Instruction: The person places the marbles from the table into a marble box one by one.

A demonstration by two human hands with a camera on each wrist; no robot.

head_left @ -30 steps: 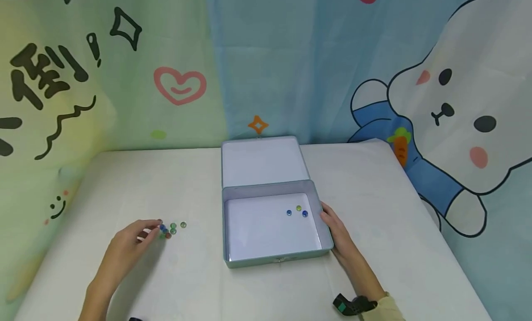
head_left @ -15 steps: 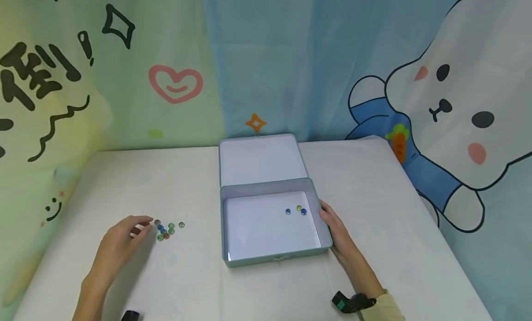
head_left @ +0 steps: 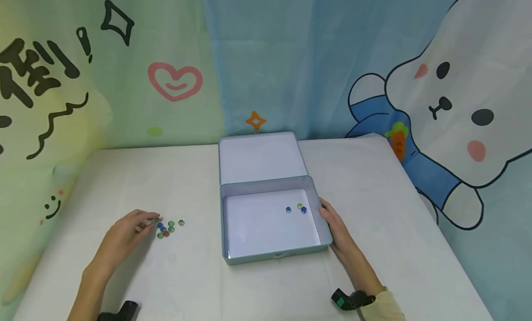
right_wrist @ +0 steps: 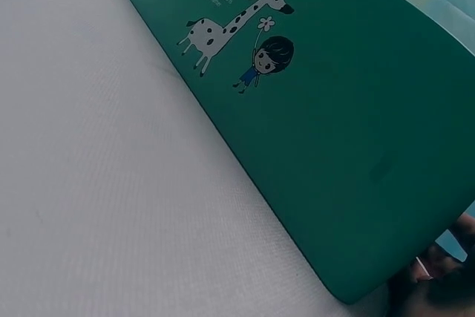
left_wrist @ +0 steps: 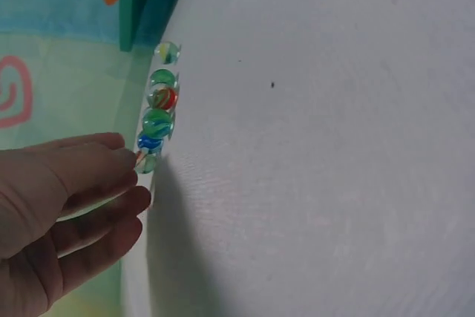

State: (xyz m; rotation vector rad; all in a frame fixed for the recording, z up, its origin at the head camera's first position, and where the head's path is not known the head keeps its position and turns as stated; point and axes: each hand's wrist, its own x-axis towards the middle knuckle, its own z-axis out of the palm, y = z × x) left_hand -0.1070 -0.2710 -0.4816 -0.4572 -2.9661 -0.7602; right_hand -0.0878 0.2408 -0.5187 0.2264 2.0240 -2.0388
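Note:
On the left of the table, a small cluster of glass marbles (head_left: 171, 229) lies loose, in green, blue and reddish colours. My left hand (head_left: 120, 240) pinches a clear, brownish marble (left_wrist: 146, 162) at the cluster's near-left edge, its fingertips partly covering it. A tin box (head_left: 276, 261) stands lid-up and open in the middle, pale inside and green outside. My right hand (head_left: 340, 228) grips the box's right side by the wall. Inside the box, toward the back right, sit a blue marble (head_left: 288, 209), a yellow-green marble (head_left: 299, 206) and a darker blue marble (head_left: 304, 210).
The box's lid (head_left: 262, 158) leans back behind it. A white cloth (head_left: 187, 284) covers the table, and a printed curtain (head_left: 266, 71) hangs along its back. Black camera mounts sit on both wrists. A giraffe print (right_wrist: 223, 31) decorates the box's front.
My left fingertips drew back a little from the brownish marble, then came forward onto it again. My right hand and the box stay put; the head view has shifted slightly.

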